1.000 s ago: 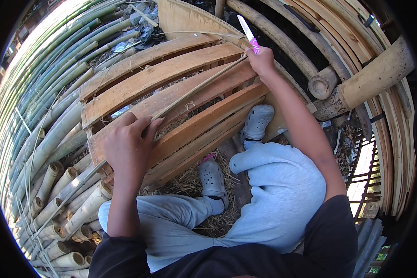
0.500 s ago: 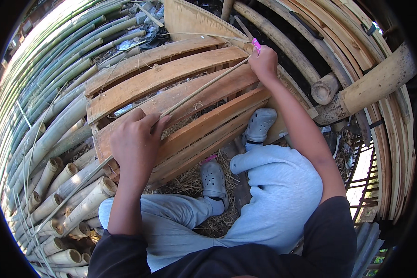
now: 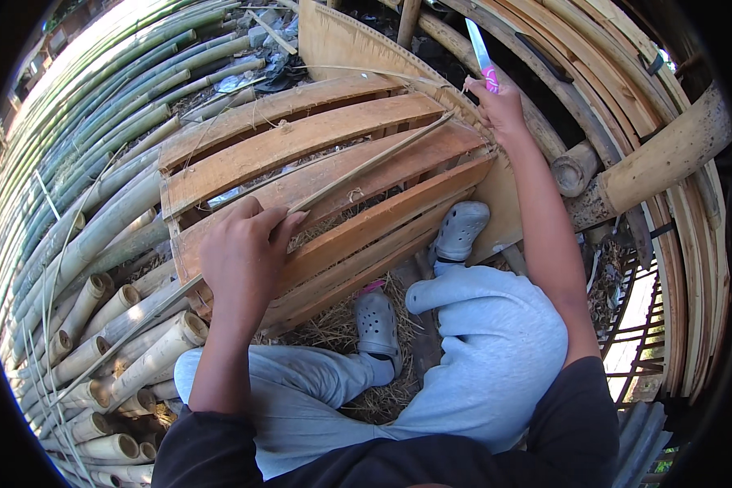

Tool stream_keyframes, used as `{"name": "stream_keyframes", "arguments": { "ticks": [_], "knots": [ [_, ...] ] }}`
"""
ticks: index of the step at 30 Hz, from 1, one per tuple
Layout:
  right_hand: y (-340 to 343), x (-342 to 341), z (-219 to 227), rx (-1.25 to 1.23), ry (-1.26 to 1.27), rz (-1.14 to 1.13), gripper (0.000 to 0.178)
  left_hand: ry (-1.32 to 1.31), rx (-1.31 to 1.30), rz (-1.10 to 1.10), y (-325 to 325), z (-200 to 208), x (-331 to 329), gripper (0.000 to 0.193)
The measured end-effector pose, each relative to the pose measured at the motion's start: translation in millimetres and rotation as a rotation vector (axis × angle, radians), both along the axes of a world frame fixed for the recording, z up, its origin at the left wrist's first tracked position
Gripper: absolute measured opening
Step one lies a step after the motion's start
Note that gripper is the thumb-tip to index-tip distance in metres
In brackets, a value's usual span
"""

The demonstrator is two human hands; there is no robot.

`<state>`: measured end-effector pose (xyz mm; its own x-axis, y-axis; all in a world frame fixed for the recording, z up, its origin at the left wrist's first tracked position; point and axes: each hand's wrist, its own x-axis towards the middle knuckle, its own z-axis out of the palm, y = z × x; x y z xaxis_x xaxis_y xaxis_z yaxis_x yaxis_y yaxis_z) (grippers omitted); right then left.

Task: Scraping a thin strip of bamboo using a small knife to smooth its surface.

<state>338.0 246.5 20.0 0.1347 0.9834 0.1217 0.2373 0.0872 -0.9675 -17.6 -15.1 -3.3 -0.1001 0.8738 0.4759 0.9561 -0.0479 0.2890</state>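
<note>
My left hand [image 3: 244, 248] is closed around a long thin bamboo strip [image 3: 366, 167], which slants across a slatted wooden crate [image 3: 301, 150]. The strip's far end lies free over the crate's right part, and its other end runs back past my left wrist to the lower left. In my right hand [image 3: 502, 110] is a knife [image 3: 481, 53] with a pink patterned handle, its blade pointing up and away. The blade stands clear of the strip, beyond the crate's far right corner.
Stacked bamboo poles [image 3: 89, 220] fill the left side. A plywood sheet [image 3: 358, 49] stands behind the crate. At right are long wooden planks [image 3: 626, 89] and a thick bamboo post [image 3: 667, 154]. My grey clogs [image 3: 376, 325] rest on straw by the crate.
My right hand has moved up and right, away from the strip's end. The knife blade has swung upward. My left hand keeps its hold on the strip.
</note>
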Motion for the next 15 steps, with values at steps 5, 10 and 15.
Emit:
{"name": "stream_keyframes", "arguments": {
  "ticks": [5, 10, 15],
  "knots": [
    [-14.5, -21.7, 14.2, 0.106, -0.081, 0.005, 0.022, 0.020, -0.015, 0.013, 0.7, 2.3, 4.2, 0.024],
    [-30.0, -35.6, 22.5, 0.166, -0.284, 0.231, 0.025, 0.055, 0.047, -0.011, 0.8, 0.8, 1.0, 0.026],
    [-33.9, -43.3, 24.9, 0.086, -0.325, 0.209, 0.031, -0.003, -0.018, -0.031, -3.4, 9.9, -6.7, 0.026]
  ]
}}
